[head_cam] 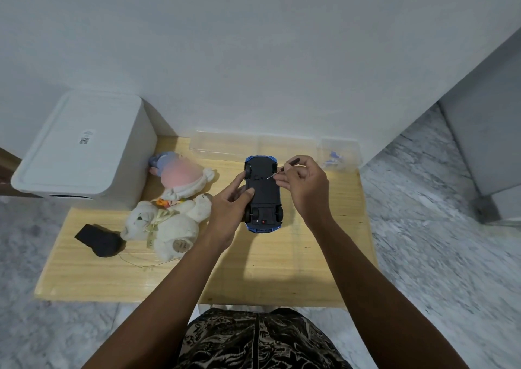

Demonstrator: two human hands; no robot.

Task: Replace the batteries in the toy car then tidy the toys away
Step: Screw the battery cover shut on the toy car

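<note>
A blue toy car [265, 196] lies upside down on the wooden table [253, 270], its black underside facing up. My left hand [231, 202] grips the car's left side, thumb on the underside. My right hand [303, 184] pinches a small screwdriver [284, 167] with a dark handle; its thin metal tip points at the underside near the far end of the car. A white teddy bear [166, 225] and a doll in a white outfit [180, 177] lie to the left of the car.
A white lidded storage box [81, 148] stands at the back left. A black remote controller [98, 240] with a thin wire lies near the bear. Clear plastic containers [225, 144] sit along the wall; the right one [338, 154] holds small bluish pieces. Marble floor surrounds the table.
</note>
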